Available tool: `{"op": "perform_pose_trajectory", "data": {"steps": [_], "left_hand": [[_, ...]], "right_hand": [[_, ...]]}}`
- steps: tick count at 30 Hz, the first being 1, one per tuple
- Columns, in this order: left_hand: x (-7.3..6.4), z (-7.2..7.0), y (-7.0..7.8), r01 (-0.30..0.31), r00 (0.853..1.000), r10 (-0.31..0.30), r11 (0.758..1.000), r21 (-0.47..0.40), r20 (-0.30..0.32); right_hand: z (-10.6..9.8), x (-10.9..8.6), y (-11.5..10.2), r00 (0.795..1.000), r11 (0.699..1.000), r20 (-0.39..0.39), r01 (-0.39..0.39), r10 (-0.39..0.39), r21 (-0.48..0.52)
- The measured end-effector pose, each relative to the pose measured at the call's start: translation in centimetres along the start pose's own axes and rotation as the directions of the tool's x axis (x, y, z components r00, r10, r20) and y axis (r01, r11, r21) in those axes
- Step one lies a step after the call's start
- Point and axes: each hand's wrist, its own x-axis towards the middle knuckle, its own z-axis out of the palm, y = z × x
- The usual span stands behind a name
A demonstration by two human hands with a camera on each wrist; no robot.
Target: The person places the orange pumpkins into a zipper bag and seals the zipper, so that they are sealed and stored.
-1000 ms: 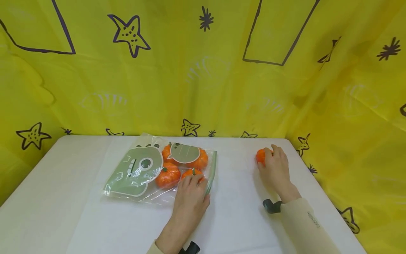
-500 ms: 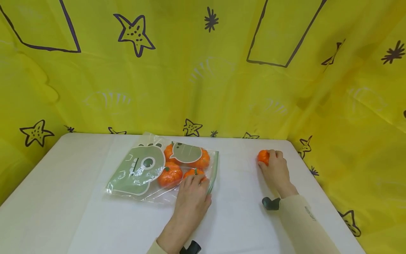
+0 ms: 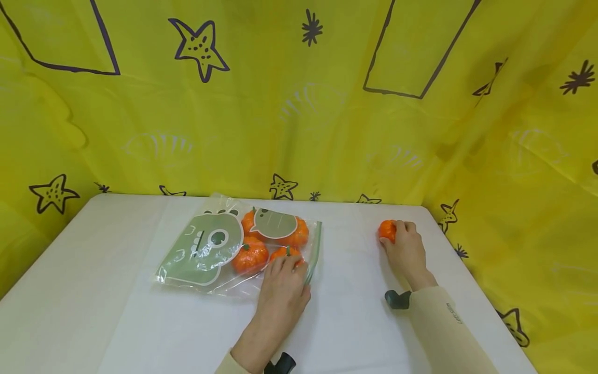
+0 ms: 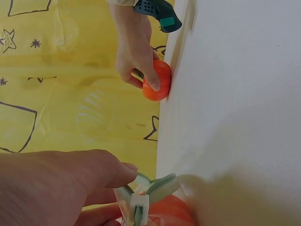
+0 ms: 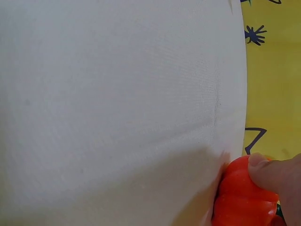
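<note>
A clear zip bag (image 3: 201,254) printed with a green cartoon monster lies flat at centre-left, several orange toy pumpkins (image 3: 250,255) inside. My left hand (image 3: 283,293) grips its right end beside the green zip edge. In the left wrist view, thumb and fingers are at the parted green zip strips (image 4: 162,187) with a white slider (image 4: 139,203), a pumpkin (image 4: 171,212) just behind. To the right, my right hand (image 3: 406,254) holds another toy pumpkin (image 3: 386,230) on the table; the right wrist view shows the thumb pressed on this ribbed pumpkin (image 5: 242,200).
The white table (image 3: 345,311) ends at yellow patterned curtains (image 3: 224,130) behind and on both sides. A dark wrist mount (image 3: 398,299) sits at the right sleeve, another dark mount (image 3: 282,363) at the left wrist.
My right hand's fingers, raised over the loose pumpkin a second ago, have come down and curled around it. The left hand stays at the bag; the head view has shifted slightly.
</note>
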Motion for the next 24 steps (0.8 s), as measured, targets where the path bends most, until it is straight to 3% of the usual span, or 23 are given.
{"op": "perform_pose_trajectory", "data": {"steps": [8, 18, 24], "left_hand": [[0.1, 0.0, 0.0, -0.004, 1.0, 0.004, 1.0, 0.001, -0.006], [0.1, 0.0, -0.1, -0.001, 1.0, 0.001, 1.0, -0.008, -0.006], [0.2, -0.2, 0.0, 0.012, 1.0, -0.012, 1.0, -0.022, 0.016]], "right_hand": [[-0.4, 0.1, -0.1, 1.0, 1.0, 0.028, 0.001, -0.002, 0.022], [-1.1, -0.6, -0.9, 0.994, 0.996, 0.086, 0.06, -0.066, 0.068], [-0.9, -2.2, -2.2, 0.991, 0.984, 0.043, 0.119, -0.126, 0.135]]}}
